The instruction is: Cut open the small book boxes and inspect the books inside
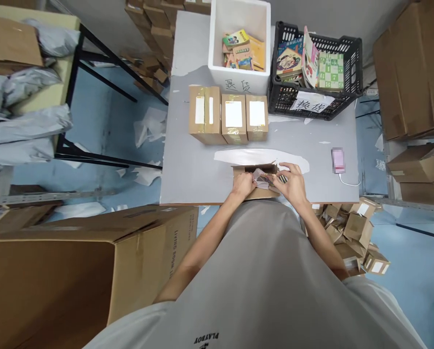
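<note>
A small open cardboard box sits at the table's near edge, right in front of me. In its opening shows clear plastic wrapping around something colourful and partly hidden, whose kind I cannot make out. My left hand is at the box's left side, fingers closed on the plastic wrapping. From the right, my right hand reaches over the box; thumb and forefinger pinch the wrapping's right side, while the other fingers are raised. Beneath the box's far side lies a torn white patch on the grey table.
Three taped cartons stand beyond the box. Behind them are a white foam bin of booklets and a black crate of books. A phone with a cable lies right. A large open carton stands at left.
</note>
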`<action>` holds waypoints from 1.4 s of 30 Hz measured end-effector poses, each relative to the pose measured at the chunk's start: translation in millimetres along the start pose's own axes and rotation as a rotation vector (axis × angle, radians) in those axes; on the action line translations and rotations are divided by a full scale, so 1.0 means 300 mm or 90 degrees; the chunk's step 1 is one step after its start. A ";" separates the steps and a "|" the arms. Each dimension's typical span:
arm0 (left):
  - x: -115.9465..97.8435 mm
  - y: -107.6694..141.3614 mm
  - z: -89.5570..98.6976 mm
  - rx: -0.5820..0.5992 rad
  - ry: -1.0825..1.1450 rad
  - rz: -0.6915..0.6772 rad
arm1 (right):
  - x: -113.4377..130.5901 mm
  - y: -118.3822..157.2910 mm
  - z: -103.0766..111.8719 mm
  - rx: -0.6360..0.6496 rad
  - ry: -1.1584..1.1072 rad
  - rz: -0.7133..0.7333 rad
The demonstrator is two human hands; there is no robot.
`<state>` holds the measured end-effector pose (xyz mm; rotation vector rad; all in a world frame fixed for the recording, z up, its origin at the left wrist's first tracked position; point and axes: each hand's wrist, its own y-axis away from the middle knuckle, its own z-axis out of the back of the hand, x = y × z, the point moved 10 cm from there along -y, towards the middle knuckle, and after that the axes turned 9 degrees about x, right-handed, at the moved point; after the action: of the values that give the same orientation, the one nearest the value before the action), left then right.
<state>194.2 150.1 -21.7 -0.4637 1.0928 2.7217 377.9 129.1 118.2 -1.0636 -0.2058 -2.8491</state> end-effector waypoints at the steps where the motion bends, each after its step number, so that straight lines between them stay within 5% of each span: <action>1: -0.005 -0.002 0.000 0.004 0.000 -0.001 | 0.005 0.006 0.037 -0.014 -0.038 -0.006; 8: 0.001 -0.005 0.000 0.020 0.012 0.020 | 0.014 0.034 0.290 -0.186 -0.271 -0.036; 12: 0.009 0.034 0.029 -0.006 0.054 -0.005 | -0.019 0.028 0.354 -0.267 -0.425 -0.025; 14: 0.012 0.070 0.066 -0.044 0.178 -0.054 | -0.045 0.011 0.346 -0.271 -0.481 -0.032; 18: 0.055 0.154 0.165 -0.124 0.692 -0.169 | -0.079 -0.039 0.284 -0.242 -0.544 -0.061; 21: 0.061 0.209 0.238 -0.159 0.850 -0.212 | -0.082 -0.082 0.231 -0.223 -0.590 -0.068; 28: 0.017 0.278 0.350 -0.172 0.806 -0.232 | -0.080 -0.174 0.158 -0.167 -0.597 -0.083; 34: 0.023 0.288 0.370 -0.188 0.837 -0.258 | -0.024 -0.157 0.199 -0.215 -0.464 -0.026; 38: 0.042 0.330 0.396 -0.324 0.815 -0.245 | 0.053 -0.070 0.211 -0.274 -0.377 -0.032; 42: 0.032 0.452 0.446 -0.564 0.678 -0.249 | 0.153 -0.046 0.103 -0.159 -0.500 -0.017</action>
<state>118.8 146.7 153.5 -2.1005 -0.2550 2.3588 361.5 145.7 170.1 -2.1908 0.0940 -2.3540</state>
